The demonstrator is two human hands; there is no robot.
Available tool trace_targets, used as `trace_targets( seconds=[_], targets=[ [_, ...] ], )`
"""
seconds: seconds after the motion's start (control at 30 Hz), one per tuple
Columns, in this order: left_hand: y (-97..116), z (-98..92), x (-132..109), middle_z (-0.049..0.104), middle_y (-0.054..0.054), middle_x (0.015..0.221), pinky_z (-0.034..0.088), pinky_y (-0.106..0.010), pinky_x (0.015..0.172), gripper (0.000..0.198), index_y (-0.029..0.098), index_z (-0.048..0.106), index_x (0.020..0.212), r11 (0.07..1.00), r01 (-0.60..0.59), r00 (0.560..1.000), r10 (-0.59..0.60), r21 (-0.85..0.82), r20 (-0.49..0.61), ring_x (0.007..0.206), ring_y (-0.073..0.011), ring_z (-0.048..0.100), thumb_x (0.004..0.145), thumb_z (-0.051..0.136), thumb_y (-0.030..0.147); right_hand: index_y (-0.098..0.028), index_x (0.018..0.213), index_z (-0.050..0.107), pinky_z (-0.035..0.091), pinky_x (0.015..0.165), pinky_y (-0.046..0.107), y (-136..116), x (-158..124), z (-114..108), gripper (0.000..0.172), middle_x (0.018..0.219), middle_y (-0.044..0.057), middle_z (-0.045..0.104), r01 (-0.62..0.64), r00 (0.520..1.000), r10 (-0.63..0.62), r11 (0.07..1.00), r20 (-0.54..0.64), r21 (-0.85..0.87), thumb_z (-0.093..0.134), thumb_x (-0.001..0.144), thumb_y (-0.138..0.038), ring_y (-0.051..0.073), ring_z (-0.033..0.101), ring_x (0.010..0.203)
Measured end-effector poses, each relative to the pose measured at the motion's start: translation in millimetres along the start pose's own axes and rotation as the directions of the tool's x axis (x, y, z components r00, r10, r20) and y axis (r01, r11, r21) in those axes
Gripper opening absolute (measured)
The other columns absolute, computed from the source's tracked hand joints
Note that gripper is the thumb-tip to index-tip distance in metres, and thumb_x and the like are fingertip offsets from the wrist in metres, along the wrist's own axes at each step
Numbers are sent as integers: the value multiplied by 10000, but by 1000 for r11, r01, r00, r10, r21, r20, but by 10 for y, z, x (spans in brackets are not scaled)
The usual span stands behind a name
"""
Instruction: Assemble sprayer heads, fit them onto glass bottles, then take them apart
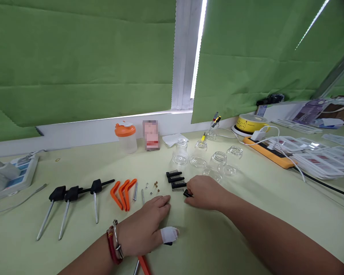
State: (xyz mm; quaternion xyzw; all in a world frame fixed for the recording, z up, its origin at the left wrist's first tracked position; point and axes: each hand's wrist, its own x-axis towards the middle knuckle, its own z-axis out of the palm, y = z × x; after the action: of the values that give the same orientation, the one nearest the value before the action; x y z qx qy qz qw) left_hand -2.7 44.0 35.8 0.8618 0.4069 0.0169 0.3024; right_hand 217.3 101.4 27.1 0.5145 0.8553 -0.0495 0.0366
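My right hand (205, 192) is closed on a small black plastic part (187, 193), whose end shows at its fingertips. Just beside it lie several black parts (176, 178) with coil springs (177, 190) in a row. My left hand (147, 225) lies flat with fingers stretched out, a white bandage on its thumb. A black bit shows under that thumb. Below the palm an orange lever (144, 264) and a metal rod (136, 268) stick out, partly hidden. Left of it are three orange levers (123, 195), metal pins (135, 191) and tiny nuts and brass pieces (156, 185).
Three black-headed tools with metal rods (96, 187) lie left. Several upturned glass jars (218, 162) stand behind my right hand. An orange-lidded cup (126, 137), an orange power strip (269, 152), clear plastic cases (321, 162) and a white power strip (20, 173) sit farther out.
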Motion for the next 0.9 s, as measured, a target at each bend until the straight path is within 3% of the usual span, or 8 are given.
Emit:
trace_targets(
  seconds=[0.13, 0.27, 0.4, 0.67, 0.73, 0.8, 0.9],
  targets=[
    [23, -11, -8, 302, -168, 1440, 280, -458, 1075, 653, 138, 445, 1298, 1000, -11, 1000, 11, -2, -5, 1327, -323, 257, 821, 418, 583, -177, 638, 623, 286, 493, 254, -76, -43, 12, 128, 664, 47, 622, 120, 992, -121, 992, 37, 24, 581, 718, -268, 185, 585, 640],
    [21, -3, -14, 356, -153, 1406, 329, -448, 1041, 592, 163, 474, 1267, 1000, -29, 999, 29, 11, -27, 1280, -314, 337, 827, 428, 557, -201, 731, 666, 333, 580, 249, -175, 32, 84, 132, 802, 25, 638, 255, 967, -250, 958, -58, 131, 581, 772, -295, 176, 588, 781],
    [-28, 20, -22, 322, -150, 1426, 314, -445, 1050, 604, 173, 464, 1275, 1000, -13, 999, 12, -4, -50, 1304, -310, 297, 815, 449, 563, -200, 794, 687, 356, 653, 248, -182, 131, 160, 126, 837, 25, 630, 229, 970, -211, 960, -119, 160, 593, 787, -283, 167, 575, 816],
    [-47, 24, -31, 236, -175, 1467, 248, -456, 1088, 676, 133, 411, 1318, 1000, 21, 1000, -22, 9, 9, 1357, -300, 189, 811, 438, 580, -194, 795, 651, 377, 669, 262, -65, 181, 168, 88, 853, 20, 613, 124, 981, -86, 967, -174, 222, 645, 740, -262, 179, 552, 829],
    [-48, 25, -30, 240, -170, 1467, 255, -452, 1086, 673, 136, 410, 1318, 1000, 16, 1000, -16, 7, 4, 1355, -300, 195, 811, 442, 576, -195, 871, 632, 393, 736, 283, -53, 182, 167, 184, 944, 37, 600, 118, 975, -62, 959, -215, 259, 669, 721, -295, 194, 536, 904],
    [-46, 24, -28, 284, -158, 1451, 277, -441, 1075, 636, 154, 440, 1292, 1000, -5, 1000, 5, 3, -19, 1343, -297, 230, 811, 448, 570, -203, 1051, 584, 372, 869, 335, -44, 191, 187, 390, 1140, 75, 545, 153, 963, -80, 948, -257, 279, 673, 715, -379, 228, 477, 1065],
    [-9, -1, -47, 369, -155, 1397, 325, -425, 1040, 592, 162, 490, 1235, 1000, -25, 999, 26, 19, -36, 1295, -300, 318, 815, 430, 575, -193, 1338, 365, 220, 1031, 447, -31, 233, 257, 695, 1429, 132, 294, 211, 953, -151, 952, -262, 220, 552, 768, -544, 290, 231, 1309]
  ],
)
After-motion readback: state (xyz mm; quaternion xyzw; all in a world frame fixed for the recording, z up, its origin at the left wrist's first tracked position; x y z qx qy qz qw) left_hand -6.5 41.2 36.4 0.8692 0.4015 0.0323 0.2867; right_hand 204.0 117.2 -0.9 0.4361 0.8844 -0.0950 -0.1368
